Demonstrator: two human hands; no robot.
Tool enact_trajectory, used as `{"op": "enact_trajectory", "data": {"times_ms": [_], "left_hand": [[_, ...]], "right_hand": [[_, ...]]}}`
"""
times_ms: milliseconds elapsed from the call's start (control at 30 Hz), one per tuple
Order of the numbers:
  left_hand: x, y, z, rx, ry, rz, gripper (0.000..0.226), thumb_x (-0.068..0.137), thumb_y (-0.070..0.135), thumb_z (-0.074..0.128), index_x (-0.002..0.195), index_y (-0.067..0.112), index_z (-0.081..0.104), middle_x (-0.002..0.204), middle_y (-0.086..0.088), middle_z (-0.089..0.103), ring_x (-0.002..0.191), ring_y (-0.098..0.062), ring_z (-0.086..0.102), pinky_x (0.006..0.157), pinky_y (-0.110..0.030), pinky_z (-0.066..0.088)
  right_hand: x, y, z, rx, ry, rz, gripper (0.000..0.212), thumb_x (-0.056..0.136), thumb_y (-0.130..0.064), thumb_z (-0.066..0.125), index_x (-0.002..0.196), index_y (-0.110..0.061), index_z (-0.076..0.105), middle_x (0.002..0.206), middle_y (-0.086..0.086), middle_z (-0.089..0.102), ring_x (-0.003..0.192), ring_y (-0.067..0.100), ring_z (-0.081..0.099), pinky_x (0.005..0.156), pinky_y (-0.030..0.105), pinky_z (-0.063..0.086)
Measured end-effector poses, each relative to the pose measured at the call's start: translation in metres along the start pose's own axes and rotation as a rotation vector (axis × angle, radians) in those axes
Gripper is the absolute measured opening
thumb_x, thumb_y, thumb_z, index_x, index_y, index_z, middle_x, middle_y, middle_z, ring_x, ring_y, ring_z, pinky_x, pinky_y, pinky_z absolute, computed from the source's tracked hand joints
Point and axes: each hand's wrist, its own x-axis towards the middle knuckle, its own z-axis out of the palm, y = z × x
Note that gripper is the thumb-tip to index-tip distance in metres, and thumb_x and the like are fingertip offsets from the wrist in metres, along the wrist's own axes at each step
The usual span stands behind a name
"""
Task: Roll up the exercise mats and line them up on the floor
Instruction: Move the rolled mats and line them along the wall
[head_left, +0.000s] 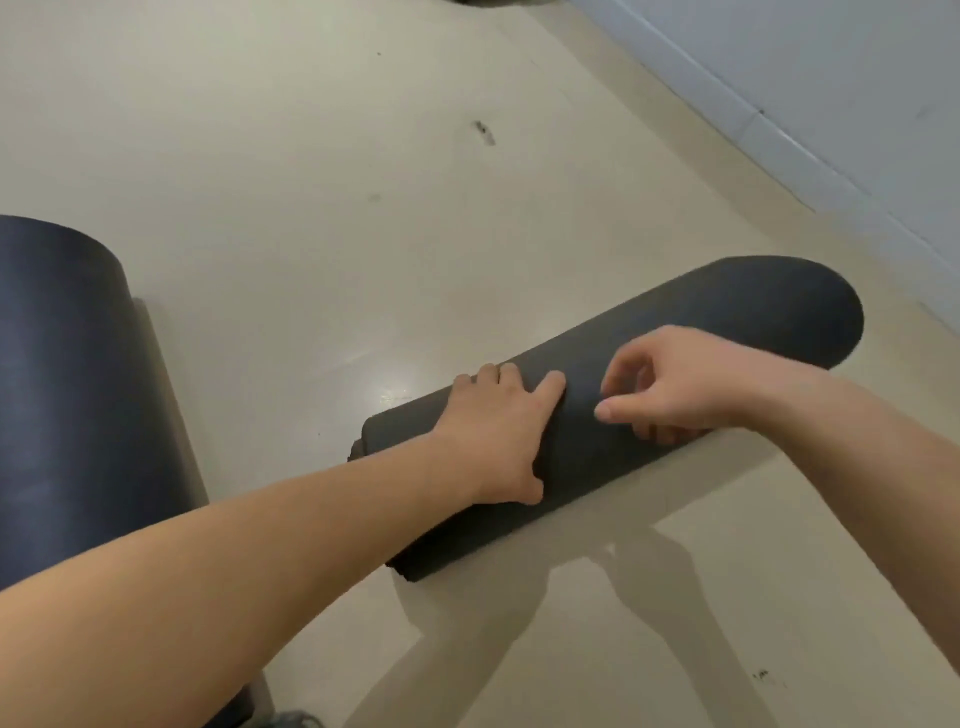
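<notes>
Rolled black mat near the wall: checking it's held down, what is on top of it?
The left hand rests flat across the rolled black mat; the right hand sits over it, fingers curled. Whether those fingers touch the mat is hidden.

Bare floor (311, 208) lies open between the grey rolled mat (675, 338) and the dark-blue rolled mat (62, 374) at left and beyond both, while the wall (831, 78) hems in the right, near the grey roll's far end.
</notes>
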Motion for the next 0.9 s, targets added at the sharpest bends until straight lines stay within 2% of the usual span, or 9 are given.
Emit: {"op": "enact_trajectory", "data": {"times_ms": [67, 133, 233, 400, 533, 600, 700, 800, 900], "left_hand": [[-0.008, 0.021, 0.013, 0.176, 0.046, 0.069, 0.109, 0.082, 0.046, 0.079, 0.159, 0.024, 0.006, 0.149, -0.028, 0.033, 0.136, -0.048, 0.034, 0.11, -0.059, 0.037], [-0.023, 0.03, 0.035, 0.31, 0.104, 0.179, 0.098, 0.092, 0.031, 0.07, 0.161, 0.017, 0.001, 0.155, -0.038, 0.02, 0.143, -0.055, 0.023, 0.113, -0.064, 0.029], [-0.046, 0.007, 0.073, 0.495, 0.172, 0.318, 0.094, 0.084, 0.021, 0.074, 0.162, 0.018, 0.02, 0.154, -0.039, 0.027, 0.142, -0.055, 0.031, 0.114, -0.066, 0.033], [-0.059, -0.035, 0.098, 0.514, 0.296, 0.424, 0.062, 0.086, 0.012, 0.055, 0.144, 0.032, 0.05, 0.143, -0.02, 0.053, 0.128, -0.041, 0.053, 0.11, -0.053, 0.042], [-0.063, -0.025, 0.065, 0.132, 0.379, 0.359, 0.051, 0.091, 0.03, 0.07, 0.138, 0.022, 0.052, 0.128, -0.005, 0.059, 0.105, -0.028, 0.061, 0.087, -0.042, 0.054], [-0.047, -0.021, 0.029, 0.118, 0.391, 0.226, 0.067, 0.092, 0.038, 0.072, 0.15, 0.022, 0.043, 0.148, -0.007, 0.049, 0.129, -0.029, 0.052, 0.106, -0.047, 0.05], [-0.018, -0.031, -0.016, 0.177, 0.108, 0.029, 0.071, 0.095, 0.05, 0.066, 0.155, 0.026, 0.036, 0.165, -0.003, 0.031, 0.152, -0.027, 0.025, 0.124, -0.047, 0.029], [-0.006, -0.04, -0.018, 0.049, -0.1, 0.012, 0.053, 0.096, 0.047, 0.065, 0.142, 0.027, 0.048, 0.137, 0.002, 0.059, 0.127, -0.024, 0.053, 0.108, -0.044, 0.044], [-0.01, -0.045, -0.015, -0.007, -0.138, -0.002, 0.048, 0.094, 0.046, 0.067, 0.135, 0.031, 0.047, 0.118, 0.004, 0.064, 0.108, -0.024, 0.061, 0.097, -0.041, 0.049]], "right_hand": [[0.002, 0.017, -0.009, -0.142, 0.095, -0.02, 0.093, 0.071, -0.062, 0.085, 0.151, -0.04, 0.041, 0.134, -0.004, 0.062, 0.119, 0.018, 0.062, 0.094, 0.038, 0.053], [0.01, 0.035, 0.002, -0.421, 0.009, 0.023, 0.139, 0.057, -0.07, 0.09, 0.16, -0.051, 0.0, 0.167, -0.001, 0.023, 0.152, 0.028, 0.029, 0.114, 0.05, 0.041], [0.014, 0.062, 0.039, -0.551, -0.077, -0.007, 0.154, 0.052, -0.073, 0.089, 0.149, -0.059, -0.03, 0.173, 0.001, -0.012, 0.16, 0.03, -0.001, 0.126, 0.055, 0.02], [0.009, 0.085, 0.074, -0.492, 0.114, -0.144, 0.139, 0.048, -0.097, 0.067, 0.152, -0.059, -0.018, 0.148, 0.001, 0.032, 0.135, 0.027, 0.037, 0.113, 0.045, 0.034], [0.006, 0.086, 0.077, -0.292, 0.105, -0.272, 0.123, 0.059, -0.085, 0.074, 0.152, -0.061, -0.002, 0.123, -0.013, 0.03, 0.116, 0.016, 0.041, 0.103, 0.037, 0.042], [0.005, 0.084, 0.077, -0.168, 0.095, -0.292, 0.118, 0.068, -0.076, 0.077, 0.156, -0.058, 0.0, 0.127, -0.015, 0.035, 0.116, 0.013, 0.043, 0.102, 0.036, 0.045], [0.006, 0.078, 0.075, -0.139, 0.144, -0.26, 0.083, 0.081, -0.068, 0.072, 0.15, -0.039, 0.038, 0.119, -0.016, 0.046, 0.112, 0.013, 0.048, 0.098, 0.035, 0.046], [0.005, 0.075, 0.079, -0.134, 0.15, -0.242, 0.06, 0.091, -0.064, 0.063, 0.14, -0.033, 0.05, 0.122, -0.014, 0.043, 0.112, 0.015, 0.049, 0.096, 0.034, 0.047], [0.004, 0.072, 0.079, -0.095, 0.105, -0.26, 0.038, 0.098, -0.059, 0.055, 0.129, -0.037, 0.053, 0.134, -0.015, 0.047, 0.117, 0.016, 0.054, 0.096, 0.035, 0.048]]}}
